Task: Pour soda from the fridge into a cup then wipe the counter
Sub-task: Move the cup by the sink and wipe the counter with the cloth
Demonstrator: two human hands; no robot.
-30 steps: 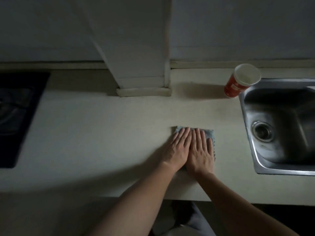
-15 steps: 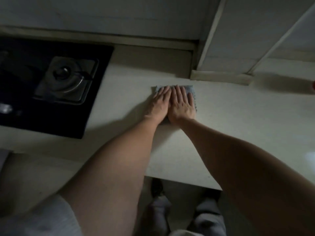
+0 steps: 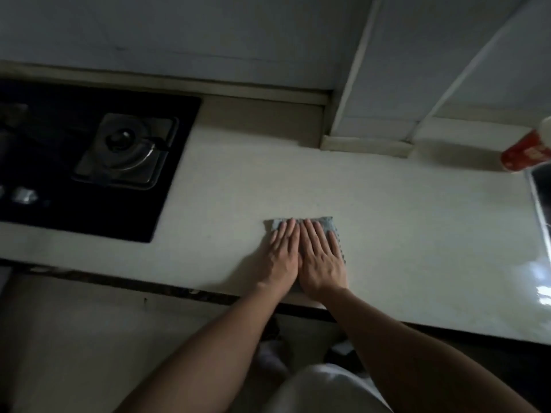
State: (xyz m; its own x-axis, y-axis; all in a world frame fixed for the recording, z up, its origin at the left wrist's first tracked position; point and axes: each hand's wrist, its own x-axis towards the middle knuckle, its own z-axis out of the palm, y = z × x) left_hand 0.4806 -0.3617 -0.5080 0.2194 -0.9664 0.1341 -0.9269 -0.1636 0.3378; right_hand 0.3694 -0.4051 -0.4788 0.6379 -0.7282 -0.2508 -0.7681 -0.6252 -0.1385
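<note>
A small grey-blue cloth [image 3: 329, 224] lies flat on the pale counter [image 3: 402, 234], near its front edge. My left hand [image 3: 281, 257] and my right hand [image 3: 320, 260] press on it side by side, fingers straight and pointing away from me. Only the cloth's far edge and right side show past my fingers. A red paper cup [image 3: 526, 152] with a white rim stands at the far right, cut off by the frame edge. No soda bottle is in view.
A black gas hob [image 3: 89, 162] with a steel burner is set into the counter on the left. The steel sink's rim [image 3: 536, 198] shows at the right edge. A white boxed column [image 3: 369, 141] meets the counter at the back.
Both hands slid the cloth from beside the sink leftward and back toward the column, then pulled it forward to the counter's front edge. The cup and sink rim came back into view.
</note>
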